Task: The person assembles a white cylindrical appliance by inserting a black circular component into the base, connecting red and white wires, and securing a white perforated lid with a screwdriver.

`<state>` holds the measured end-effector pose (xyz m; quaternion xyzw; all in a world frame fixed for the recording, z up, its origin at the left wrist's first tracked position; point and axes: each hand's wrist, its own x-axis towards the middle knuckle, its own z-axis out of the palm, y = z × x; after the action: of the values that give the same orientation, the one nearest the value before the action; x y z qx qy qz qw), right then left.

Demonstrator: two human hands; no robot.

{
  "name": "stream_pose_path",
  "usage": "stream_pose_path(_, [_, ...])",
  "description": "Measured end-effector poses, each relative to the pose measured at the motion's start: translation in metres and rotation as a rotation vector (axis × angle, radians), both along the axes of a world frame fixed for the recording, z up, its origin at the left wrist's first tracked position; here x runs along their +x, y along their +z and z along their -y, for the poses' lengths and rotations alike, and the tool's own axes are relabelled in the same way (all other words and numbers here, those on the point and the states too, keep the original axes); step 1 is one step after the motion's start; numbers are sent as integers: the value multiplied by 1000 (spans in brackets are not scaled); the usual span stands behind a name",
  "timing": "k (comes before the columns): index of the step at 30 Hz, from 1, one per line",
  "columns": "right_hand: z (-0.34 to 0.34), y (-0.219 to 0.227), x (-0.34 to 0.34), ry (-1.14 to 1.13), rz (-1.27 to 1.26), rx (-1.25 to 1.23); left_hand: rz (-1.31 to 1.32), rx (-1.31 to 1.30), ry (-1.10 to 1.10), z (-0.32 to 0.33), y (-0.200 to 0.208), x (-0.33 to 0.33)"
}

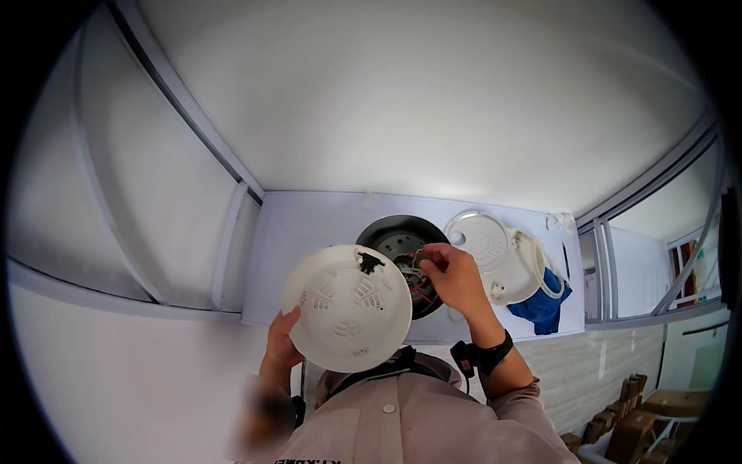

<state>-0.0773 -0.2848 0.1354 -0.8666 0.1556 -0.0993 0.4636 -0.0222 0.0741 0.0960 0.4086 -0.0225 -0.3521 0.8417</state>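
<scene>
My left hand [284,342] grips the left edge of a round white plastic base cover [344,309] with vent slots and a dark opening near its top. The cover is tilted up in front of me and hides the near left part of a dark round appliance housing [379,232]. Inside the housing, red and pale wires [420,292] and metal parts show. Over its right side, my right hand [448,271] has thumb and fingers pinched together, seemingly on a thin pale wire; the fingertips are partly hidden.
The housing stands on a white table [301,224] against a pale wall. To its right lie a perforated round disc [483,241], a white lid-like part [514,278] with a ring, and a blue cloth [541,308]. Framed panels close in both sides; cardboard boxes [630,433] stand lower right.
</scene>
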Motion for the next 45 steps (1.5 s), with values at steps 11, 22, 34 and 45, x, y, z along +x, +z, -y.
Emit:
stream_pose_path(11, [-8,2,-23,139,156,555,-28,69,-31,13,-4,-12])
stream_pose_path(22, [8,-7,-62,179,144,574,76,85,105,-13,-3,13])
stream_pose_path(34, [4,-11,-72,58,164,387,33,29,31,-14,0,8])
stream_pose_path(45, [-14,-16,-47,-218,116,-142,36,27,19,-10,-1,-1])
